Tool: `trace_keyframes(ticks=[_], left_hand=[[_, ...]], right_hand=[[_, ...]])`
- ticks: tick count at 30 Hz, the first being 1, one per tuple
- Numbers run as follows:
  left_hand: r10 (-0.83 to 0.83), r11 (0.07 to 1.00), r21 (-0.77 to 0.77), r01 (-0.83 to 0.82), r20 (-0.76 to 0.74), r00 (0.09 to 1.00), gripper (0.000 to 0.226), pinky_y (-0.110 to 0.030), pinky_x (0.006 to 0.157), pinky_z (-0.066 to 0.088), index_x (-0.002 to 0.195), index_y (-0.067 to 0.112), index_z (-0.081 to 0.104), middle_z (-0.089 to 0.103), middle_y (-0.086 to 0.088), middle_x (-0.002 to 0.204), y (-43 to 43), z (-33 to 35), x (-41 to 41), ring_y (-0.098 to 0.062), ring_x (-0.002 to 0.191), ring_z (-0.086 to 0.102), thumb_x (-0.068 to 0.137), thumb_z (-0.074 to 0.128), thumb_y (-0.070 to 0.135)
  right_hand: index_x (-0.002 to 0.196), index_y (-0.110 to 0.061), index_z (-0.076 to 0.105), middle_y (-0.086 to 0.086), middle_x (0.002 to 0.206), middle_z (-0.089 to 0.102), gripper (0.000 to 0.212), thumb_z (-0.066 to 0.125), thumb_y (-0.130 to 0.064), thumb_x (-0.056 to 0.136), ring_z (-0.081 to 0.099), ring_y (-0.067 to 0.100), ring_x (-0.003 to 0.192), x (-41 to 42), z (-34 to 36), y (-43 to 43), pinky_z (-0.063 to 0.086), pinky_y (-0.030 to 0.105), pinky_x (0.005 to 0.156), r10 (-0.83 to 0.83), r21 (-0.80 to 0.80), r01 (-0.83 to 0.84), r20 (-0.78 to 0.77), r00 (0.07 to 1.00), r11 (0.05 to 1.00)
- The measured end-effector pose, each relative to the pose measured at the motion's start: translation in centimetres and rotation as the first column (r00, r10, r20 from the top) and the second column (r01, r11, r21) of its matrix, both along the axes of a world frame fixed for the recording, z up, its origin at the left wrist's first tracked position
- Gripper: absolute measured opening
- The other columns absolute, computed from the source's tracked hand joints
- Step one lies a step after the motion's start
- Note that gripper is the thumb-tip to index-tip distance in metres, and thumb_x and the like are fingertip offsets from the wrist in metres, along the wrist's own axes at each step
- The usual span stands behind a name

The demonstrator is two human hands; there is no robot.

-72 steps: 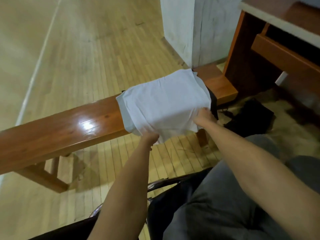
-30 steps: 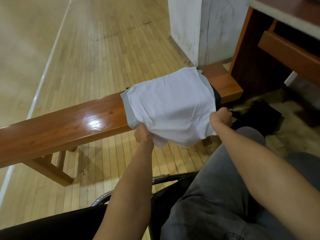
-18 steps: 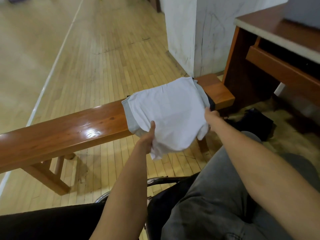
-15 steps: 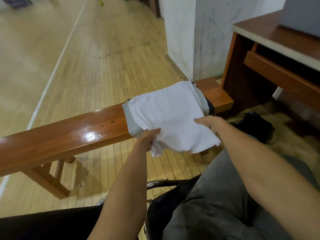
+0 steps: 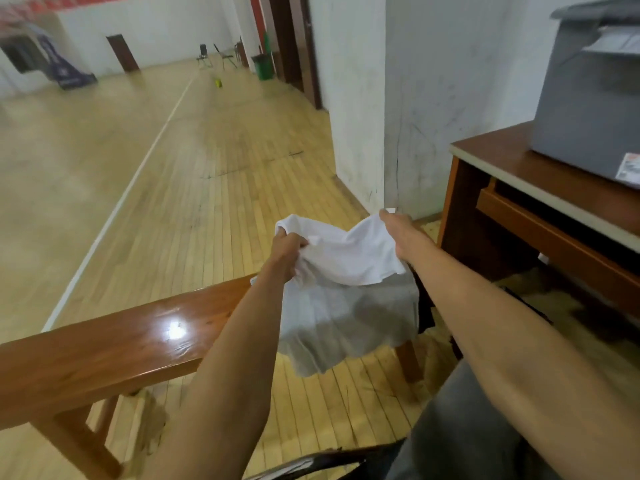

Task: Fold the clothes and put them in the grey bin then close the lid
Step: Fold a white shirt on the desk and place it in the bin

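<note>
My left grip point(image 5: 285, 252) and right grip point(image 5: 398, 233) pinch the white shirt point(image 5: 353, 258), held just over the grey garment point(image 5: 346, 317) on the bench point(image 5: 121, 341), so its sagging middle could unfold or drag that overhanging garment off.

Likely a sports hall, wooden court floor point(image 5: 225, 188), white boundary line point(image 5: 140, 168), long bench point(image 5: 104, 348)

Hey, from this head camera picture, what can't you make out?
Head view:
- Grey bin: cut off by the right edge; its inside is unseen.
- Dark garment: mostly hidden under the grey garment and right forearm.
- Right hand: its fingertips are hidden in the white garment it grips.
- Yellow thing on the far floor: too small.
</note>
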State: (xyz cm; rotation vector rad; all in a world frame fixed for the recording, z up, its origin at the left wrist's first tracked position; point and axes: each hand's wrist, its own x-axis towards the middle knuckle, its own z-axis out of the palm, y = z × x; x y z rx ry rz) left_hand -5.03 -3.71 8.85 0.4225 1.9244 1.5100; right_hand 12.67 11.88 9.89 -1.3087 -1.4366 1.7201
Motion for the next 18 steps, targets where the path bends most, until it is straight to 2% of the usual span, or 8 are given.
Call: trace_keyframes(ticks=[2, 5, 9, 11, 13, 15, 17, 18], left_hand=[[-0.008, 1.000, 0.022, 0.008, -0.025, 1.000, 0.045, -0.036, 0.078, 0.053, 0.131, 0.017, 0.049, 0.060, -0.006, 0.109, 1.4, 2.1, -0.8, -0.023, 0.097, 0.061, 0.088, 0.059, 0.006], [-0.011, 0.999, 0.043, 0.013, -0.051, 0.999, 0.063, -0.045, 0.089, 0.054, 0.144, 0.012, 0.045, 0.060, -0.013, 0.121, 3.3, 4.8, -1.5, -0.032, 0.111, 0.061, 0.084, 0.063, 0.011], [-0.020, 0.990, 0.139, 0.025, -0.038, 0.999, 0.075, -0.041, 0.080, 0.055, 0.150, 0.017, 0.039, 0.057, -0.013, 0.132, 5.5, 7.9, -1.5, -0.033, 0.112, 0.061, 0.079, 0.066, 0.015], [-0.019, 0.984, 0.176, 0.025, -0.034, 0.999, 0.068, -0.040, 0.078, 0.053, 0.143, 0.018, 0.044, 0.058, -0.015, 0.129, 6.9, 9.4, -1.3, -0.032, 0.106, 0.062, 0.078, 0.067, 0.015], [-0.033, 0.981, 0.191, 0.039, -0.037, 0.999, 0.049, -0.042, 0.082, 0.053, 0.125, 0.019, 0.050, 0.060, -0.016, 0.126, 8.3, 10.8, -0.8, -0.033, 0.103, 0.062, 0.080, 0.067, 0.013], [-0.062, 0.974, 0.213, 0.069, -0.043, 0.997, 0.033, -0.041, 0.081, 0.054, 0.110, 0.019, 0.052, 0.062, -0.015, 0.115, 9.7, 11.9, 0.3, -0.032, 0.096, 0.063, 0.083, 0.067, 0.011], [-0.098, 0.965, 0.242, 0.104, -0.039, 0.994, 0.036, -0.038, 0.073, 0.053, 0.116, 0.015, 0.053, 0.063, -0.013, 0.104, 10.9, 12.8, 2.0, -0.029, 0.087, 0.063, 0.083, 0.068, 0.010], [-0.118, 0.961, 0.249, 0.123, -0.035, 0.992, 0.041, -0.037, 0.070, 0.053, 0.120, 0.012, 0.053, 0.064, -0.013, 0.102, 11.4, 13.2, 2.9, -0.029, 0.084, 0.064, 0.082, 0.069, 0.011]], right_hand=[[0.150, -0.005, 0.043, 0.010, 0.145, 0.051, 0.052, 0.051, -0.032, 0.106, 0.049, 0.031, 0.133, -0.3, 1.7, 0.9, 0.038, 0.037, 0.108, -0.050, 0.028, 0.052, -0.049, 0.998, 0.998], [0.152, -0.007, 0.041, 0.011, 0.151, 0.048, 0.057, 0.052, -0.038, 0.105, 0.047, 0.032, 0.135, -0.4, 4.3, 2.8, 0.039, 0.040, 0.111, -0.105, 0.055, 0.111, -0.111, 0.988, 0.992], [0.154, -0.008, 0.038, 0.010, 0.151, 0.047, 0.055, 0.049, -0.035, 0.107, 0.046, 0.031, 0.135, 0.2, 7.3, 4.7, 0.037, 0.035, 0.100, -0.190, 0.079, 0.207, -0.190, 0.963, 0.975], [0.154, -0.007, 0.039, 0.010, 0.152, 0.046, 0.054, 0.050, -0.032, 0.107, 0.046, 0.031, 0.136, 1.2, 8.8, 5.5, 0.037, 0.033, 0.097, -0.250, 0.109, 0.280, -0.228, 0.941, 0.954], [0.152, -0.008, 0.043, 0.009, 0.151, 0.049, 0.055, 0.053, -0.034, 0.105, 0.050, 0.031, 0.133, 2.5, 9.9, 6.3, 0.042, 0.034, 0.102, -0.294, 0.142, 0.334, -0.245, 0.924, 0.932], [0.144, -0.009, 0.053, 0.008, 0.138, 0.058, 0.050, 0.056, -0.036, 0.102, 0.056, 0.030, 0.124, 4.6, 10.7, 6.9, 0.047, 0.040, 0.105, -0.329, 0.207, 0.373, -0.219, 0.919, 0.904], [0.135, -0.010, 0.060, 0.005, 0.121, 0.062, 0.043, 0.058, -0.035, 0.100, 0.060, 0.029, 0.117, 6.9, 11.3, 8.0, 0.051, 0.043, 0.102, -0.349, 0.247, 0.394, -0.209, 0.914, 0.885], [0.134, -0.010, 0.060, 0.004, 0.120, 0.062, 0.042, 0.059, -0.034, 0.100, 0.060, 0.028, 0.116, 8.1, 11.9, 8.2, 0.051, 0.042, 0.101, -0.359, 0.260, 0.406, -0.208, 0.910, 0.876]])
